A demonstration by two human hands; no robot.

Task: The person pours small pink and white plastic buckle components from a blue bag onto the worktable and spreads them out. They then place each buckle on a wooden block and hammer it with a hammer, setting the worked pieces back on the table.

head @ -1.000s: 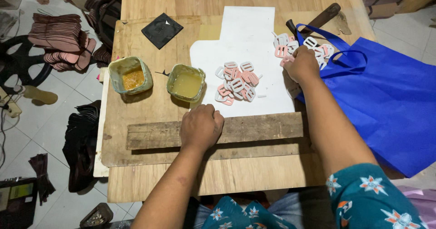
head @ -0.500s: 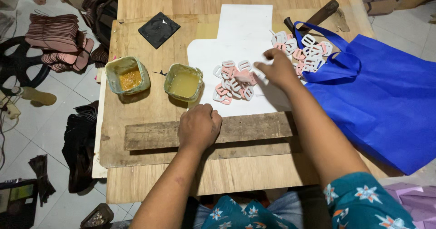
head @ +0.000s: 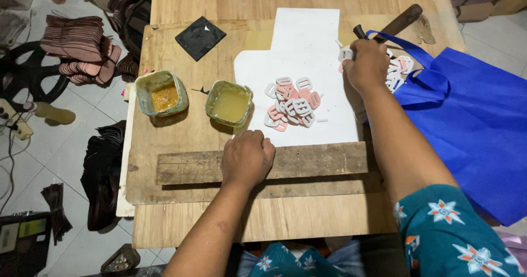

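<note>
The right hand [head: 366, 64], curled around small buckles [head: 398, 68] beside the bag [head: 466, 129], sits right of the buckle pile [head: 290, 104]; left hand [head: 247, 157] rests fisted, empty, on the plank [head: 318, 160].

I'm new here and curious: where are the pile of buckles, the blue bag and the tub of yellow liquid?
pile of buckles [head: 290, 105]: head view, middle of the heap.
blue bag [head: 472, 129]: head view, flat cloth side.
tub of yellow liquid [head: 229, 105]: head view, liquid surface.

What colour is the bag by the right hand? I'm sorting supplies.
Solid blue, handles included; the bag shows clearly in the head view, beside the right hand.
</note>
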